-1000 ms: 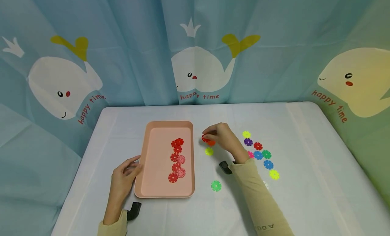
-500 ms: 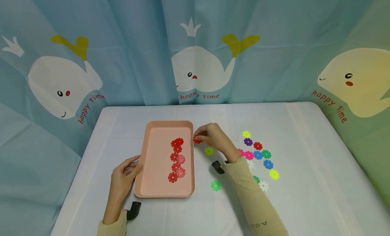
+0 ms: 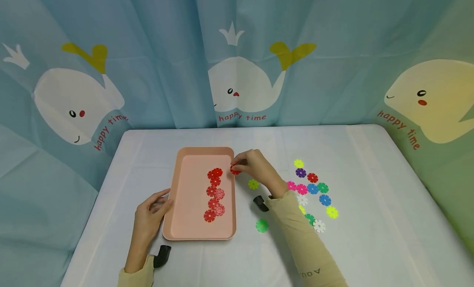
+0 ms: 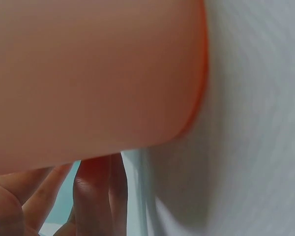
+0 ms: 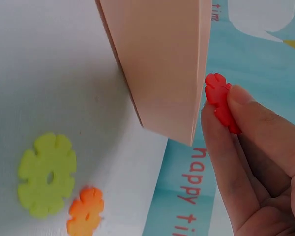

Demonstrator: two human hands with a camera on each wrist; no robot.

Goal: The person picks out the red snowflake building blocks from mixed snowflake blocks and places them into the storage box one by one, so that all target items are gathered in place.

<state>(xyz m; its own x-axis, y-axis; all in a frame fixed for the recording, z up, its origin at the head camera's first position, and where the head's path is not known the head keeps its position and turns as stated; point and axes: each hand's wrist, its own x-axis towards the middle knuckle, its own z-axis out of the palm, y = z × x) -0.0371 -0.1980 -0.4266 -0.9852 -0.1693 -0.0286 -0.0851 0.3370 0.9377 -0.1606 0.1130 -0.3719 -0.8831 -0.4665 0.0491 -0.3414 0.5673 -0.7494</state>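
Note:
My right hand [image 3: 257,167] pinches a red flower-shaped plastic disc [image 5: 219,93] between thumb and fingers. In the head view the disc overlaps the right rim of a pink tray [image 3: 189,229]; the right wrist view puts it beside the tray's upper edge. Several red and pinkish discs [image 3: 209,216] lie in a rough column inside the tray, toward its right side. At the opposite side, my left hand [image 3: 148,219] holds the tray's left edge, thumb at the rim. Part of its fingers is hidden behind the tray wall in the left wrist view.
A yellow-green disc [image 5: 48,174] and an orange disc [image 5: 86,211] lie just right of the tray. Nearer me is a green disc [image 3: 261,225]. Several mixed-colour discs, including a red disc [image 3: 312,178], are scattered farther right. A whale-print curtain [image 3: 166,65] hangs behind the table.
My right hand has moved left with the red disc, from beside the orange disc to the tray's right rim. More discs show past the right sleeve. The left hand stays put.

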